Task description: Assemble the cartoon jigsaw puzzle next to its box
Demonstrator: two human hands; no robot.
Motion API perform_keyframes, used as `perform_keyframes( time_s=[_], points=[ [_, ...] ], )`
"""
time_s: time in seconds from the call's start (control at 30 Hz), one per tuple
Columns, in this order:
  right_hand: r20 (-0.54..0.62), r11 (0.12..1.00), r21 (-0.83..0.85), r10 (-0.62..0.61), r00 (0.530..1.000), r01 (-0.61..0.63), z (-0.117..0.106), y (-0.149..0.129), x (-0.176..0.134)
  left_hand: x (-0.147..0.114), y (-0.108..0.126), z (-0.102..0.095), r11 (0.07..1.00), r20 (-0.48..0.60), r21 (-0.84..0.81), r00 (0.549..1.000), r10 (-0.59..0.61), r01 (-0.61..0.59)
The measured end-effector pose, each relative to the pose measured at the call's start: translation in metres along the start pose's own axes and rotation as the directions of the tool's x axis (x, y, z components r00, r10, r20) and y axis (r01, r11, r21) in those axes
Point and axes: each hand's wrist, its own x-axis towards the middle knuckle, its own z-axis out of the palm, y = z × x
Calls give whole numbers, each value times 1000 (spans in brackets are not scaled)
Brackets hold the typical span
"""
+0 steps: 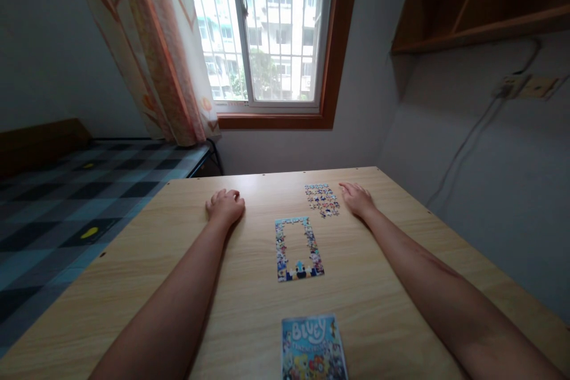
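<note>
My left hand (225, 206) rests on the wooden table (178, 214), its fingers loosely bent and a little apart, with nothing seen in it. On the right side my right hand (357, 198) lies with its fingers stretched towards a group of loose jigsaw pieces (321, 197), just beside them and apart from them. Between my arms lies a jigsaw puzzle frame (280, 249), its border joined around a bare middle. Several joined pieces with a dark and light blue figure sit at its near edge. Closest to me is the Bluey puzzle box (312, 347), partly cut off.
A bed with a checked cover (111, 190) stands to the left of the table. Behind the table are a window (280, 29) and a flowered curtain (155, 41). A wooden shelf (481, 29) and a socket with a cable (529, 86) are on the right wall.
</note>
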Motion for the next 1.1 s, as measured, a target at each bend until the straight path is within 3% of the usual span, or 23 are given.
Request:
perform_keyframes(
  time_s=[0.37,0.43,0.57,0.63,0.7,0.77,0.83,1.1],
  points=[
    [-101,999,14,31,994,-30,-7,-7,-7,0,0,-2,1000,24,17,1000,-3,3],
    [-171,998,45,-29,985,37,-13,-11,-9,1,0,-2,1000,24,17,1000,-9,8],
    [-269,907,238,-283,921,348,-30,-23,-13,1,0,-1,1000,10,7,1000,-11,11],
    [-199,855,317,-364,910,411,-41,-32,-14,0,0,-1,1000,4,3,1000,-11,11],
    [-22,839,340,-444,896,425,-53,-42,-14,-1,1,-1,1000,2,2,1000,-10,10],
    [195,841,321,-509,839,435,-63,-50,-15,-2,2,-3,1000,7,6,1000,-6,6],
    [337,855,274,-514,789,440,-70,-55,-17,-3,2,-4,1000,15,11,1000,-5,4],
    [475,902,134,-423,772,411,-69,-61,-25,-2,1,-2,1000,8,-21,1000,-7,7]
  ],
)
